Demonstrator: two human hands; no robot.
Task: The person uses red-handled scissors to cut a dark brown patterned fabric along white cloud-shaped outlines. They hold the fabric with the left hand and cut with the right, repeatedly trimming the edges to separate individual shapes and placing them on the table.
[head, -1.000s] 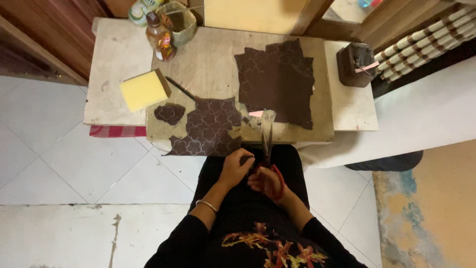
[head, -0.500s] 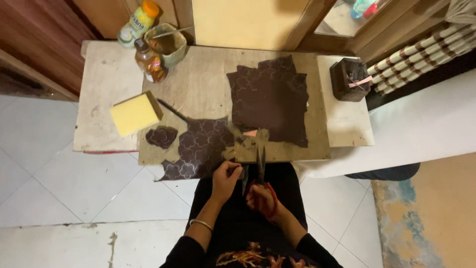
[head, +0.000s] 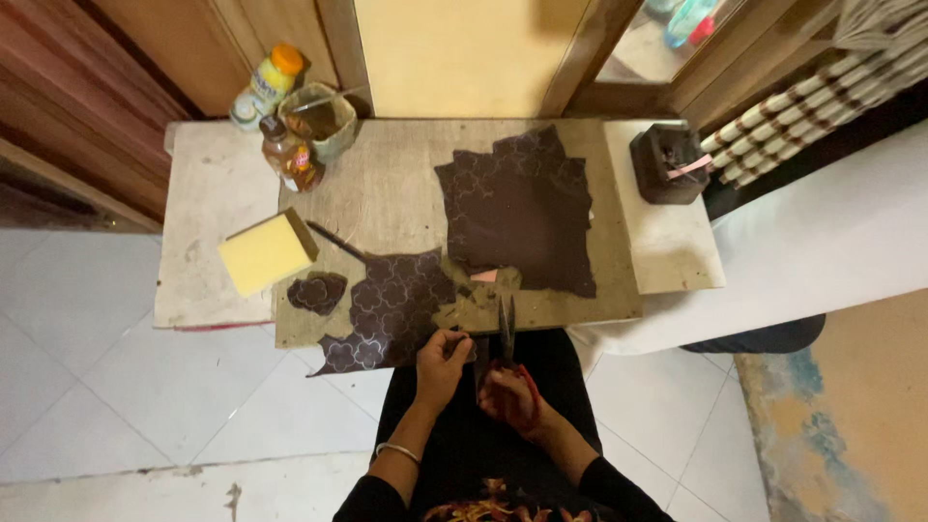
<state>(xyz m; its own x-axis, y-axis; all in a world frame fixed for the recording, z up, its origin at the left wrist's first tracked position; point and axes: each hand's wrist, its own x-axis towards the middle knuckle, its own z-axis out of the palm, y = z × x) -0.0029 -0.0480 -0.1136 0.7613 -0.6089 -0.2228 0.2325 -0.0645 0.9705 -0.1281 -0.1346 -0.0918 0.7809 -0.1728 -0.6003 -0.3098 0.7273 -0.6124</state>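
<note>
My right hand (head: pixel 507 396) grips red-handled scissors (head: pixel 507 333) whose blades point away from me toward the table edge. My left hand (head: pixel 443 356) pinches a small dark piece right beside the blades, over my lap. A dark brown patterned sheet with a cut-out edge (head: pixel 387 309) hangs over the near edge of the low table (head: pixel 208 208), just left of my left hand. One small cut flower-shaped piece (head: pixel 316 290) lies left of it. A larger stack of dark brown patterned sheets (head: pixel 522 208) lies farther back on the table.
A yellow sponge block (head: pixel 266 253) sits at the left with a dark pen-like stick (head: pixel 336 242) beside it. At the back left stand bottles (head: pixel 261 92) (head: pixel 288 155) and a glass jar (head: pixel 319 118). A dark box (head: pixel 665 162) is at the right. White tiled floor surrounds the table.
The view has shifted so the table sits lower and nearer in the frame. Both hands stay together at the table's near edge with the scissors still upright between them.
</note>
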